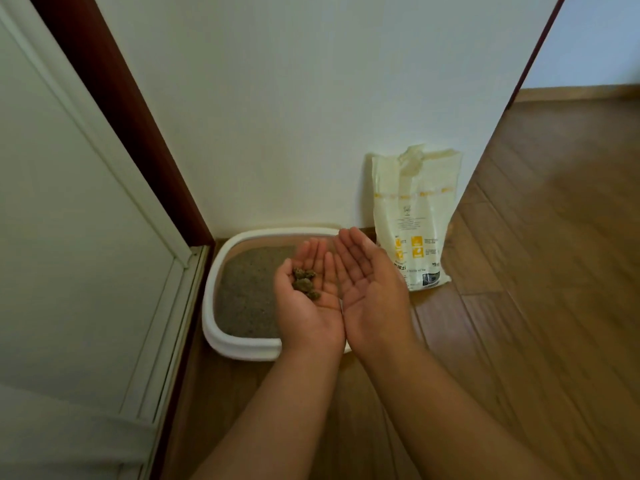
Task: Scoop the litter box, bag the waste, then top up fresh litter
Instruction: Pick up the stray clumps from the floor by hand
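The person is holding both bare hands palm-up, side by side, over the near right corner of the white oval plastic litter box (242, 344). The left hand (310, 299) is lying open with fingers straight and only slightly cupped, carrying a small heap of dark brownish-green waste clumps (305, 284) in the hollow of the palm. The right hand (372, 292) is lying open too, touching the left along its edge and holding nothing.

The risk, as it looks from here, is spilling: nothing is closing round the clumps, so a tilt of the left palm or a gap opening between the hands could be sending crumbs onto the floor rather than back into the grey granular litter (247, 292). No waste bag is showing, so the clumps would be travelling uncovered.

The box is sitting on the brown wooden plank floor (536, 306), in the corner where the white wall (294, 98) is meeting a dark red-brown door frame (131, 133). A cream printed litter sack (415, 216) is leaning upright against the wall, just beside the box's far right corner.
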{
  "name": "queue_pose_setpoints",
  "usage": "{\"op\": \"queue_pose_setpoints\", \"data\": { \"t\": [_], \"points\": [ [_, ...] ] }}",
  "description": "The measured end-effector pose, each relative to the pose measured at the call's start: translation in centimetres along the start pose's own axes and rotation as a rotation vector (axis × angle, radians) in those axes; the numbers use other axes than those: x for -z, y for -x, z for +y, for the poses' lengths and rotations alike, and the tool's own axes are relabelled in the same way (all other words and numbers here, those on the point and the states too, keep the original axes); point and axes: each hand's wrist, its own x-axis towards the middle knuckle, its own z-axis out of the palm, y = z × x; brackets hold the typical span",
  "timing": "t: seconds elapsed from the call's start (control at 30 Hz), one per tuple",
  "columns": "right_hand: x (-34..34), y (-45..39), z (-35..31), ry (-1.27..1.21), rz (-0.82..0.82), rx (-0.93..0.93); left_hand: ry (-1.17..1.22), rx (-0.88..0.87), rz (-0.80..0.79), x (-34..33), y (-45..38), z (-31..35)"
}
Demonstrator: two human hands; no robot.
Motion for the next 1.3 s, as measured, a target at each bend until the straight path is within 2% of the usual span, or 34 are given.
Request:
{"op": "queue_pose_setpoints", "data": {
  "t": [0.23, 0.47, 0.63, 0.97, 1.13, 1.3],
  "points": [
    [-2.1, -0.3, -1.1, -0.041, 0.021, -0.028, 0.023, -0.018, 0.027, -2.6, 0.2, 0.9],
    [-9.7, 3.2, -7.7, -0.057, 0.088, -0.071, -0.036, 0.006, 0.116, -12.1, 5.6, 2.9],
    [-20.4, 7.5, -16.5, -0.063, 0.104, -0.057, -0.042, 0.029, 0.112, -24.6, 12.2, 5.8],
    [-41.8, 19.2, -37.2, -0.058, 0.124, 0.013, -0.084, 0.053, -0.004, -50.6, 28.7, 9.5],
    [-46.7, 26.0, -46.4, -0.094, 0.101, 0.072, -0.105, 0.084, -0.075, -59.1, 37.3, 8.3],
    [-46.9, 31.2, -53.6, -0.086, 0.070, 0.173, -0.121, 0.152, -0.170, -63.5, 43.9, 4.6]
  ]
}}
